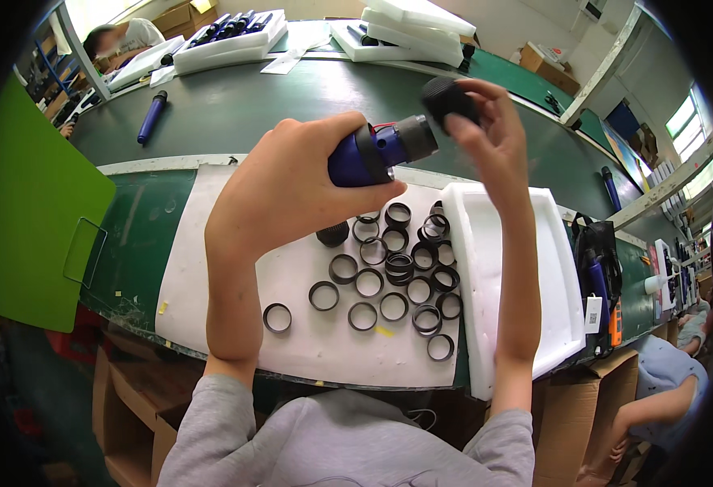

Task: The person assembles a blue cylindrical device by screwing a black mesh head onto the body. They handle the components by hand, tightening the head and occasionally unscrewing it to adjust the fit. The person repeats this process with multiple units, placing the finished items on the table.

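Note:
My left hand (pixel 279 183) is wrapped round a blue handheld microphone body (pixel 352 162), raised above the bench and tilted with its dark grey collar end up and to the right. A bit of red shows near the collar. My right hand (pixel 494 138), slightly blurred, grips a black textured microphone head (pixel 447 101) in its fingers, just off the body's end and apart from it. Below the hands, several black rings (pixel 369 282) lie scattered on a white sheet (pixel 308 357). Another black ribbed piece (pixel 334 234) stands among them, partly hidden by my left hand.
A white foam tray (pixel 555 268) lies right of the rings. Across the dark green belt (pixel 308 97) are foam trays of microphones (pixel 243 28). One blue microphone (pixel 152 118) lies far left. A green panel (pixel 32 195) stands left. Other people sit far left and lower right.

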`<action>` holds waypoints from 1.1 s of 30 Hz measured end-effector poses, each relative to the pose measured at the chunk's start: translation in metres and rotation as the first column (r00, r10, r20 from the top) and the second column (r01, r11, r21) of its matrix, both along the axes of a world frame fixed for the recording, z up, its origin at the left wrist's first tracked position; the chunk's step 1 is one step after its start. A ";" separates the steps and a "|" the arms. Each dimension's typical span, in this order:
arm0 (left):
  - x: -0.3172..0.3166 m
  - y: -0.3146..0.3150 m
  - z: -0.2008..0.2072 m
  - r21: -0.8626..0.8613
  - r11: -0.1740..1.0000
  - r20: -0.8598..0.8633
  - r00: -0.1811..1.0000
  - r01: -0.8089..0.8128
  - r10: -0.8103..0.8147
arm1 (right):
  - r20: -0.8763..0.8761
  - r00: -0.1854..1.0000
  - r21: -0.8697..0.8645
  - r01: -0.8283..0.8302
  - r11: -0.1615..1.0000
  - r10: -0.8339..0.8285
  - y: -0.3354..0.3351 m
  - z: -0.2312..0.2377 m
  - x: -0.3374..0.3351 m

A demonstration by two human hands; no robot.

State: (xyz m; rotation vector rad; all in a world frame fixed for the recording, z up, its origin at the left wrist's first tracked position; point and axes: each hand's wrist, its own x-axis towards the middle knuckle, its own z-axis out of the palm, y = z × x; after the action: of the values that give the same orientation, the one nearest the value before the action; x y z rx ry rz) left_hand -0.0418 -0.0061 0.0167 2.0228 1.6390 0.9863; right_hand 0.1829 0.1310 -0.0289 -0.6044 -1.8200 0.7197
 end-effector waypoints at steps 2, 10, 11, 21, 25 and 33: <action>0.002 0.000 0.001 0.004 1.000 -0.008 1.000 0.005 -0.004 | -0.326 0.932 -0.093 -0.196 0.976 0.156 -0.012 0.012 -0.004; 0.007 0.000 -0.004 0.091 0.996 -0.033 0.999 0.016 -0.013 | -0.563 0.768 -0.229 -0.500 0.835 0.305 -0.055 0.014 -0.023; 0.008 0.000 -0.003 0.094 0.995 -0.024 1.000 0.015 -0.013 | -0.519 0.795 -0.235 -0.486 0.842 0.314 -0.058 0.014 -0.023; 0.008 0.003 -0.005 0.144 0.989 0.013 1.000 -0.027 0.025 | -0.116 0.944 -0.037 -0.315 0.948 0.309 -0.055 0.029 -0.005; 0.011 0.004 -0.002 0.139 0.989 -0.040 0.997 -0.056 0.062 | -0.094 0.962 -0.038 -0.262 0.964 0.257 -0.055 0.024 -0.008; 0.015 0.006 -0.012 0.267 0.964 0.042 0.999 0.005 -0.017 | -0.069 0.947 -0.020 -0.317 0.948 0.315 -0.051 0.031 0.001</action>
State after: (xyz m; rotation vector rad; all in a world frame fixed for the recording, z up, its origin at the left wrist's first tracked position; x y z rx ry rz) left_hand -0.0268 -0.0001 0.0050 2.1582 1.5398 1.2985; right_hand 0.1834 0.0799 0.0017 -0.3053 -1.8684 0.9712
